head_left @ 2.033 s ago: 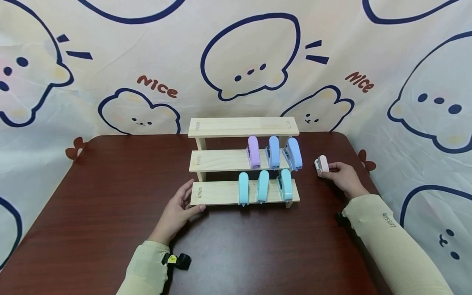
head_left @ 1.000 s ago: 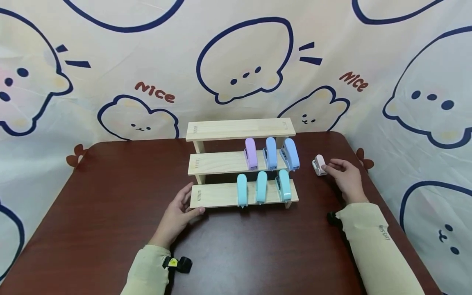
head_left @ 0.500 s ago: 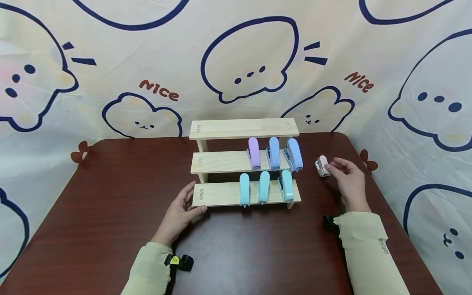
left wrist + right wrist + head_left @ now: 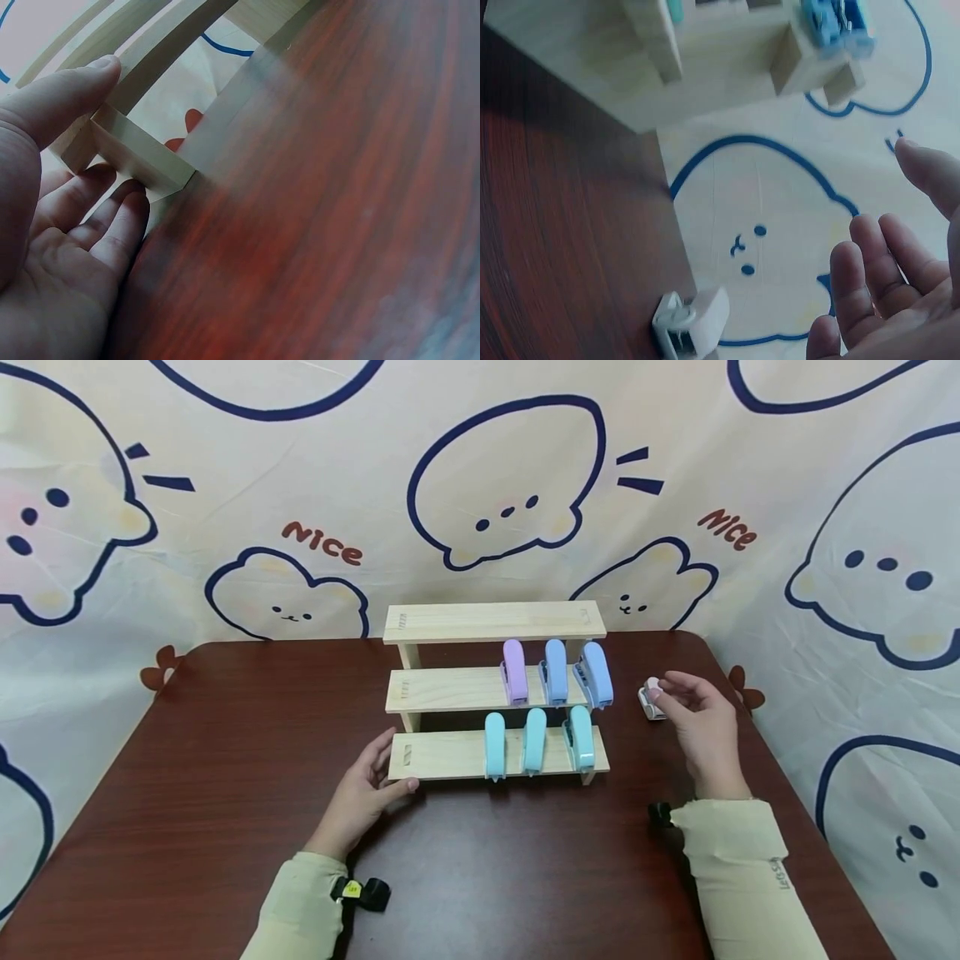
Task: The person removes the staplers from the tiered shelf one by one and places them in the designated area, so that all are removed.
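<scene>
The white stapler [image 4: 651, 712] sat on the table [image 4: 487, 877], right of the wooden rack [image 4: 438, 756], partly hidden by the right hand [image 4: 702, 731] in the head view, cut off in the right wrist view; that hand was raised beside it, fingers loosely extended, holding nothing; the left hand [image 4: 358, 793] (some fingertips obscured from above) gripped the rack's lower end.

Indoor nook: table [image 4: 187, 793], cartoon-print cloth [image 4: 300, 460]

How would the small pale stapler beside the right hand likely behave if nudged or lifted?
The stapler probably feels stiff; its casing looks like hard plastic. Rolling seems unlikely, given its angular base on the table. It may be light, looking small beside the right hand.
</scene>
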{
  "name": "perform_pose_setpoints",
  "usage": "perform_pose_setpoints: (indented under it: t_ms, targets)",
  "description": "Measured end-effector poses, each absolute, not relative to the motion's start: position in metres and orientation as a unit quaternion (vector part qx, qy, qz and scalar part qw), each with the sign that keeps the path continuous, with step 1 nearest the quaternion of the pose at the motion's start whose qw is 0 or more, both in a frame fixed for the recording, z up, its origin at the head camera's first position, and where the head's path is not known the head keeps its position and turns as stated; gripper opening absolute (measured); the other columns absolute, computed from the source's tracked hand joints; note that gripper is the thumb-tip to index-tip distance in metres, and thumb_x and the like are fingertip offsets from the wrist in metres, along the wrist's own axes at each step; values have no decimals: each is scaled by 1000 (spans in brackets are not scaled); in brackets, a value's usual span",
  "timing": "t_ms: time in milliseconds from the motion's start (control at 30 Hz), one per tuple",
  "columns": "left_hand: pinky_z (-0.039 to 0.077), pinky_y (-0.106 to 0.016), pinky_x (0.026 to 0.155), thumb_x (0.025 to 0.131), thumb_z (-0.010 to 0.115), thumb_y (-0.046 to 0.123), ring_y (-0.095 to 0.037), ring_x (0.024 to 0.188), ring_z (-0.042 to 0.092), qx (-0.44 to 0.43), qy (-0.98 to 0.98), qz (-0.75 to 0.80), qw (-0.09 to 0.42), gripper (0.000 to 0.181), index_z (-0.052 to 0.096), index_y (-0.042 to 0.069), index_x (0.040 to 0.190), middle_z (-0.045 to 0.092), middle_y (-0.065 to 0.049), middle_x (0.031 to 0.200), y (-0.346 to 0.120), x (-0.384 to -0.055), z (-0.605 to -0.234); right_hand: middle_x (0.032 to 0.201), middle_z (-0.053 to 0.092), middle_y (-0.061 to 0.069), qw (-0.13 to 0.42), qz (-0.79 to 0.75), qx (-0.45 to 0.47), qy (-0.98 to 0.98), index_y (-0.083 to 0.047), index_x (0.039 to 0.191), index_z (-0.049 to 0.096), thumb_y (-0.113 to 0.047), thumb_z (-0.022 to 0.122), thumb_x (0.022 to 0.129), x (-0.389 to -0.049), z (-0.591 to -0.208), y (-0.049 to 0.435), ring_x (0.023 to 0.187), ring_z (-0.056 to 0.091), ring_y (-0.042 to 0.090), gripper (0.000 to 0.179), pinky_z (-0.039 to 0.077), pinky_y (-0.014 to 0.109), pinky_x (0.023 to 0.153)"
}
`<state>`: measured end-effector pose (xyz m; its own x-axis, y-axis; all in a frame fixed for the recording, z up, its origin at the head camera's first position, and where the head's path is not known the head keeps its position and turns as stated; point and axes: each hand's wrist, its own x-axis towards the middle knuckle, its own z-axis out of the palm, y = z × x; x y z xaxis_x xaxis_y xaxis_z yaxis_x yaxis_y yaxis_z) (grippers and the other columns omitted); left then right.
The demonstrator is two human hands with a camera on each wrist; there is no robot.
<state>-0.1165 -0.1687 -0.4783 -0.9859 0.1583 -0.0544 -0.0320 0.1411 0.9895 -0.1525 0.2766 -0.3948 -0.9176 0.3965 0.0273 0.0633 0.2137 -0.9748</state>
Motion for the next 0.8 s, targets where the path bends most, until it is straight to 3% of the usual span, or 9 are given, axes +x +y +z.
perform_pose_setpoints:
  t_ms: [467,800]
  targets:
    - [47,-15,91,85,80,4,-30,134,46,45,748,658,73,93,24,6,159,45,-16,153,-170,-117,-479,128,64,9,120,543,-69,-828,-14,135,62,-34,75,92,-142,-391,237,104,54,18,49,52,18,76]
    - [47,-15,92,85,81,5,-30,135,46,41,745,661,75,94,23,6,159,44,-15,154,-171,-117,-480,119,61,9,106,540,-43,-834,-9,130,64,-36,77,90,-146,-395,224,100,53,21,50,50,20,76]
